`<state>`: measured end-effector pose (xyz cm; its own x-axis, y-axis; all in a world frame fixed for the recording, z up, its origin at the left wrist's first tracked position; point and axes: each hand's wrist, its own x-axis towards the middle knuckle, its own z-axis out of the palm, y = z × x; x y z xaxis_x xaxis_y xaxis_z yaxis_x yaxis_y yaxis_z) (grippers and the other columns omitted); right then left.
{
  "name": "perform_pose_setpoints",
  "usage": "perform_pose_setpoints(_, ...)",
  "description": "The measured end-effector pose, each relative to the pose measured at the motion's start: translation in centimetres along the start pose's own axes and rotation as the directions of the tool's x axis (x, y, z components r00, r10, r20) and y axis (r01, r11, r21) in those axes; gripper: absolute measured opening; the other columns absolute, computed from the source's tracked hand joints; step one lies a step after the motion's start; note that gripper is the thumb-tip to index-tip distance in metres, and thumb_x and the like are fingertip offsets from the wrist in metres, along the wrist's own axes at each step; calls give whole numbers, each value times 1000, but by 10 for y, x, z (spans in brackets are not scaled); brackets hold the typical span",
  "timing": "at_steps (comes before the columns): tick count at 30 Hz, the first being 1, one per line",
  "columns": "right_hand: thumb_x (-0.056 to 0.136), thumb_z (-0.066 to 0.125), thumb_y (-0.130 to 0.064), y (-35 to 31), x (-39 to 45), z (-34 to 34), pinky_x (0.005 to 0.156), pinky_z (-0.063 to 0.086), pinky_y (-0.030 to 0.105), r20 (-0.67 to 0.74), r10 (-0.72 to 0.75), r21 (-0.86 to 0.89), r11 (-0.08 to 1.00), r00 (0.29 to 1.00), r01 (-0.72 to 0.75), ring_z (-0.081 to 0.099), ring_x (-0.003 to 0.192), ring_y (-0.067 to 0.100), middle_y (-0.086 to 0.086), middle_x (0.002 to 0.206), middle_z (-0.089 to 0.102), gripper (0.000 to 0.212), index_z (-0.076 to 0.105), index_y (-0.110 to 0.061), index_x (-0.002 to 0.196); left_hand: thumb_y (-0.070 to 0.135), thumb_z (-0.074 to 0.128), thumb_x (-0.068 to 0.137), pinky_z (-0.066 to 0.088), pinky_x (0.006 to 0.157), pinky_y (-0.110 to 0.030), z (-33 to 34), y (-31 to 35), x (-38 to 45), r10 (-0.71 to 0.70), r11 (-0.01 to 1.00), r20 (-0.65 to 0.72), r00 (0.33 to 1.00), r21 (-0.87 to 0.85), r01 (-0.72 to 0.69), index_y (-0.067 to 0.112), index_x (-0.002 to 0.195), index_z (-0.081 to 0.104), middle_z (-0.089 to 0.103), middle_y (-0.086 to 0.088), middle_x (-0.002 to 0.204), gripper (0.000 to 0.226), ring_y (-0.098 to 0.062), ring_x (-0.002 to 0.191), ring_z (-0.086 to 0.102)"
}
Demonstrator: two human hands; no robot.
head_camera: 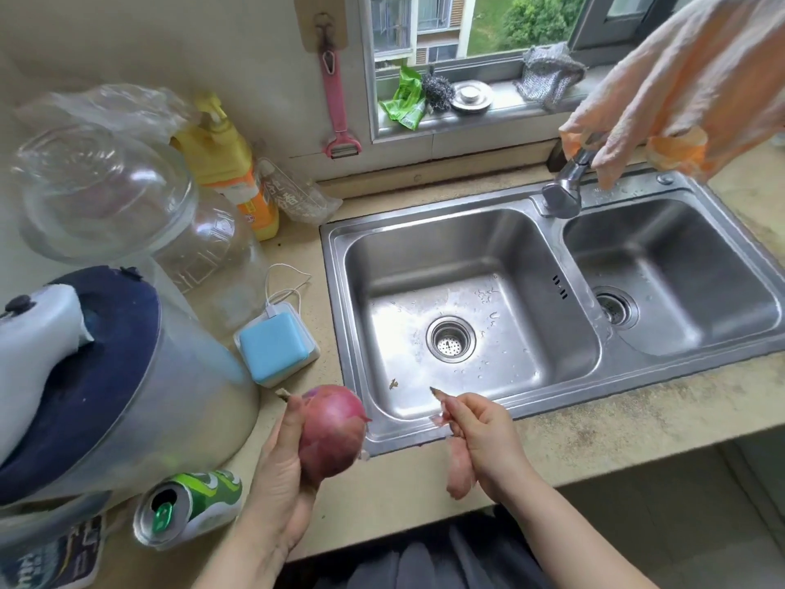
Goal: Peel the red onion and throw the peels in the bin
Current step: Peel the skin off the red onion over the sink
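Setting: kitchen worktop [594, 423] of pale stone under a window, with a double steel sink [548, 401] set into it on the right.
Clutter: big water jug [106, 376] and a tipped drink can [187, 508] at near left, a blue charger block [276, 348] beside the sink's left edge.
Red onion [331, 431]: held in the air at the near left corner of the sink, just over the worktop edge.
Look: round, purple-red, dry glossy skin mostly on, a torn flap curling off its right side.
Left hand [276, 469]: closed round the onion from below and behind, fingers wrapped on its left flank.
Right hand [480, 435]: pinched shut on a strip of peel [461, 469], which hangs down pale pink below the fist.
Handling: onion likely firm and fairly weighty, smooth enough to slip, so a cupped palm suits it; peel is probably papery, light and prone to tearing, best taken at a lifted edge.
Bin: not in view.
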<state>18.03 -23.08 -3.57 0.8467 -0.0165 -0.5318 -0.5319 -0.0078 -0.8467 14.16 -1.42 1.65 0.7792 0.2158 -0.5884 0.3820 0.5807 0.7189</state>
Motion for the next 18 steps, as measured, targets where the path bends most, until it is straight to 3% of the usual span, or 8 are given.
perform_pose_setpoints(2, 89, 61, -36, 1, -3, 14, 36, 26, 15, 15, 38, 2, 999, 999, -38, 37, 34, 16, 3, 51, 44, 36, 61, -9, 66, 63, 75, 52, 58, 54, -25, -5, 7, 4, 6, 1000, 10, 1000, 12, -6, 27, 88, 75, 78, -5, 88, 52, -19, 74, 75)
perform_pose_setpoints(4, 90, 60, -36, -1, -10, 29, 34, 25, 14, 59, 32, 17, 999, 998, -34, 34, 34, 11, 6, 57, 45, 35, 61, -9, 67, 69, 82, 37, 59, 57, -26, -3, 10, 6, 4, 999, 45, 999, 41, -6, 27, 91, 74, 78, -4, 88, 69, -21, 77, 75)
perform_pose_setpoints(8, 90, 60, -36, -11, -25, 46, 34, 26, 15, 32, -40, 60, 997, 999, 38, 33, 34, 9, -8, 47, 41, 36, 59, -8, 69, 67, 84, 35, 56, 71, -35, 4, 4, 3, -45, 991, 104, 994, 128, 31, 19, 108, 65, 68, -14, 112, 90, -26, 98, 66)
perform_pose_setpoints(10, 91, 60, -35, -18, -30, 44, 31, 26, 14, -52, -90, 60, 994, 995, 93, 32, 30, 10, -10, 45, 40, 34, 58, -10, 67, 62, 87, 34, 53, 74, -35, 7, -1, 1, -87, 983, 151, 985, 171, 61, 18, 115, 59, 61, -16, 126, 96, -28, 108, 62)
perform_pose_setpoints(13, 93, 57, -34, -24, -29, 25, 29, 24, 15, -230, -117, 63, 989, 966, 135, 31, 25, 14, -8, 42, 39, 36, 57, -5, 71, 57, 89, 34, 54, 73, -31, 14, -10, 1, -142, 972, 197, 970, 212, 99, 23, 113, 61, 62, -13, 127, 90, -26, 113, 62)
perform_pose_setpoints(15, 94, 55, -34, -21, -28, 1, 27, 25, 16, -360, -92, 64, 990, 928, 123, 31, 23, 15, -5, 40, 41, 37, 57, -4, 73, 51, 86, 42, 56, 69, -28, 22, -16, 0, -176, 966, 228, 958, 229, 123, 21, 109, 63, 63, -15, 125, 78, -25, 109, 65)
perform_pose_setpoints(18, 94, 54, -37, -7, -23, -47, 31, 33, 22, -535, -102, -70, 995, 839, 76, 40, 27, 18, 2, 41, 47, 38, 59, -6, 73, 56, 86, 37, 56, 67, -26, 38, -26, -2, -212, 949, 264, 941, 286, 133, 20, 106, 63, 63, -13, 124, 81, -24, 106, 65)
